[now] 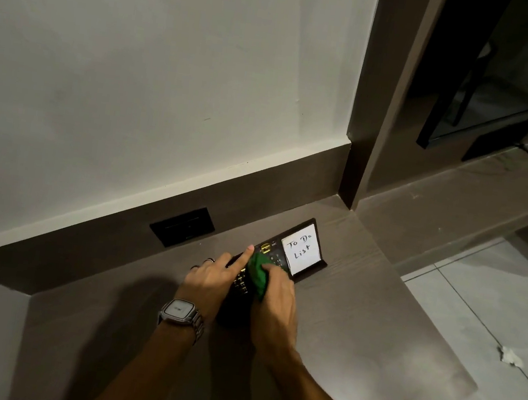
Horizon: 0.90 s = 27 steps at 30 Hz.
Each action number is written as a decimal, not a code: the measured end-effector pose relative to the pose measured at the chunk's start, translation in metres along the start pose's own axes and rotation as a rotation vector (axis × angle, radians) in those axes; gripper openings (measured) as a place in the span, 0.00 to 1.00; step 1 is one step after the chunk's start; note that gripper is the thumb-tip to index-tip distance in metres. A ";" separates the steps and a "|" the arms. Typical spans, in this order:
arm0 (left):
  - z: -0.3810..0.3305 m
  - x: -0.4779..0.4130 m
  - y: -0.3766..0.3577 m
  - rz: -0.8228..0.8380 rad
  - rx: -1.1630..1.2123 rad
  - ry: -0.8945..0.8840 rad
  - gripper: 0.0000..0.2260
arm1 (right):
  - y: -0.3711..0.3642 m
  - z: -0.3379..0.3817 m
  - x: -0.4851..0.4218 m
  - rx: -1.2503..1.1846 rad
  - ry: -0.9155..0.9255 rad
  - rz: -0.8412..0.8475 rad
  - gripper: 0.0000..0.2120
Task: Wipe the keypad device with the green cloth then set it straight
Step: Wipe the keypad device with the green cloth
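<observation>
A dark keypad device (277, 255) lies at an angle on the brown wooden counter (360, 299), with a white "To Do List" panel (301, 249) at its far end. My right hand (274, 305) presses a bunched green cloth (258, 274) onto the keys. My left hand (211, 280), wearing a metal wristwatch, rests on the device's left edge with the index finger stretched along it. Both hands cover the near half of the keypad.
A black socket plate (182, 226) is set in the brown upstand behind the counter. A dark framed screen (491, 95) stands on the ledge at the far right. Pale tiled floor (490, 330) with a scrap of paper (509, 354) lies beyond the counter's right edge.
</observation>
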<state>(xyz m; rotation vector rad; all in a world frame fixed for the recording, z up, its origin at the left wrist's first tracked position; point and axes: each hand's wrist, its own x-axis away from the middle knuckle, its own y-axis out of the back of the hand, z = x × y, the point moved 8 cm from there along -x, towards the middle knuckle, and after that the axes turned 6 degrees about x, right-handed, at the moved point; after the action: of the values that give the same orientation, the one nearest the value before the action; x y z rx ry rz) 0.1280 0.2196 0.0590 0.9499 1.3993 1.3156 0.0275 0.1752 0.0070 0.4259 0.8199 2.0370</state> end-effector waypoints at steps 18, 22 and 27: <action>0.001 -0.002 0.006 -0.075 -0.026 -0.027 0.29 | 0.018 -0.037 -0.028 -0.271 -0.405 -0.090 0.22; 0.001 -0.001 0.004 -0.073 -0.004 -0.042 0.31 | 0.010 -0.050 -0.019 -0.268 -0.525 0.006 0.22; 0.004 -0.003 0.005 -0.119 -0.002 -0.037 0.24 | 0.022 -0.038 -0.036 -0.312 -0.440 -0.053 0.21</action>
<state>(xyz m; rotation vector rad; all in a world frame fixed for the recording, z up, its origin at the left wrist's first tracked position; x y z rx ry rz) 0.1318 0.2182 0.0644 0.8715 1.4039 1.2048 0.0128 0.1213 -0.0047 0.6345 0.2401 1.8810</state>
